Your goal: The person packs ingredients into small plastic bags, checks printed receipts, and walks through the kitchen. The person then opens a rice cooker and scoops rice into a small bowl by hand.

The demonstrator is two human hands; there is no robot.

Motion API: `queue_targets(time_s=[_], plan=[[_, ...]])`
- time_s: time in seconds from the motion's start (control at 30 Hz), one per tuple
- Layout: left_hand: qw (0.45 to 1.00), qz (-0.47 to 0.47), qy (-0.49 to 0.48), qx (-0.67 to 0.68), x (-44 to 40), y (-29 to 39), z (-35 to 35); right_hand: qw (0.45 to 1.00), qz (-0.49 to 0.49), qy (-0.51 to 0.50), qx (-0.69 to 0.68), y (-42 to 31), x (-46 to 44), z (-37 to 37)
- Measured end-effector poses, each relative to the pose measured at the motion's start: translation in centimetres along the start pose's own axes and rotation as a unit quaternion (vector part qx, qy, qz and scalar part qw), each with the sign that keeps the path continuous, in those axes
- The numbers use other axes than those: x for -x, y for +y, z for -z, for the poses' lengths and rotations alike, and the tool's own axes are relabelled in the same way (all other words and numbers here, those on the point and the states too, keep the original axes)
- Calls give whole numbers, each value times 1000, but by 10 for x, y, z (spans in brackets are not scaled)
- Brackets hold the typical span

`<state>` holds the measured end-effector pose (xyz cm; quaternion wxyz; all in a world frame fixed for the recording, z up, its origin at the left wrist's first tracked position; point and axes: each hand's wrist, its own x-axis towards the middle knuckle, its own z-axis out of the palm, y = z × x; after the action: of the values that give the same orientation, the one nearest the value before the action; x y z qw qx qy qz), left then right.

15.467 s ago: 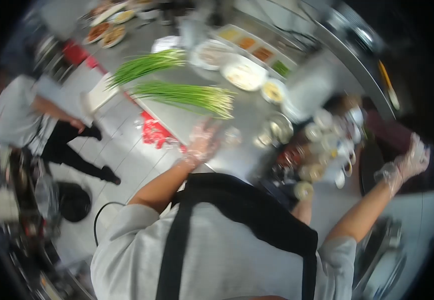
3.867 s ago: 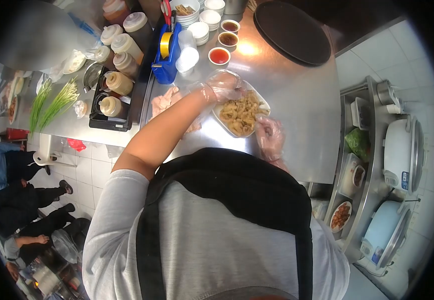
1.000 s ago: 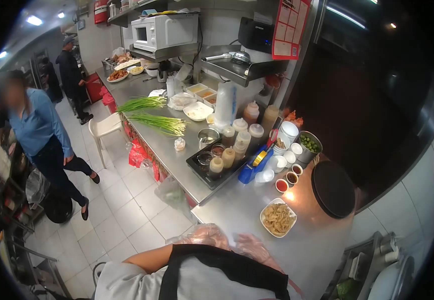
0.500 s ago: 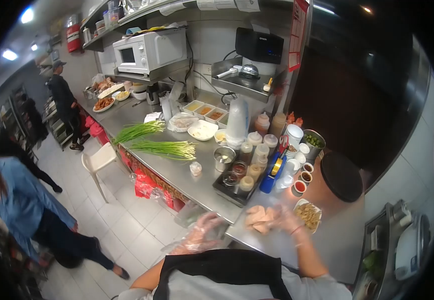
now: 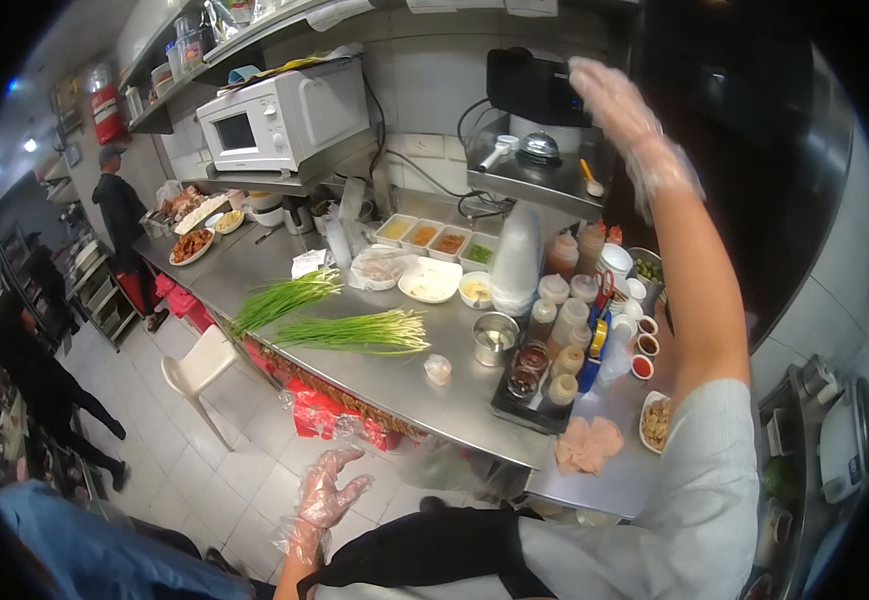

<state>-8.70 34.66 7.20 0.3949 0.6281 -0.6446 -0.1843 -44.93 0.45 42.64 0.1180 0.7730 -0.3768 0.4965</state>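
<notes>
My right hand, in a clear plastic glove, is raised high in front of the black printer, its fingers stretched out and holding nothing I can see. Whether it touches the printer I cannot tell. Low on the left, my gloved left hand hangs over the floor beside the counter's front edge, fingers apart and empty. Pale pink folded pieces that look like meat lie on the steel worktop at the near right. Beside them stands a white dish of light brown pieces.
Green onions, a steel cup and a rack of squeeze bottles stand along the counter. A microwave sits on a shelf. A white chair and people, one in a blue shirt close by, are at left.
My right hand has left the pink pieces and risen to the printer. My left hand has dropped away from the counter's edge. The view has shifted, and the blue-shirted person appears lower and closer.
</notes>
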Motion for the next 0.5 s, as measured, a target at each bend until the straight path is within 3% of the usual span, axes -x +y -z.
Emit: queue_targets(time_s=[0.07,0.13,0.17,0.2,0.27,0.4,0.47,0.5], plan=[[1000,1,-11,1,-13,-9,4,993,-95,-15,-62,33,-50,-23],[999,-19,-16,-24,-22,-27,12,985,-2,-48,163,74,-85,-43],[1000,-8,1,-28,-27,-35,18,991,-20,33,130,137,-112,-76],[999,2,18,-33,-30,-43,25,983,-32,25,180,132,-118,-83],[997,40,52,-31,-39,-52,40,936,37,-86,340,157,-140,-95],[987,117,105,-32,-51,-61,61,904,101,-154,386,150,-166,-105],[982,148,113,-18,-56,-68,65,875,-58,-280,391,121,-185,-104],[979,162,122,-7,-57,-75,64,895,-74,-243,368,126,-190,-110]])
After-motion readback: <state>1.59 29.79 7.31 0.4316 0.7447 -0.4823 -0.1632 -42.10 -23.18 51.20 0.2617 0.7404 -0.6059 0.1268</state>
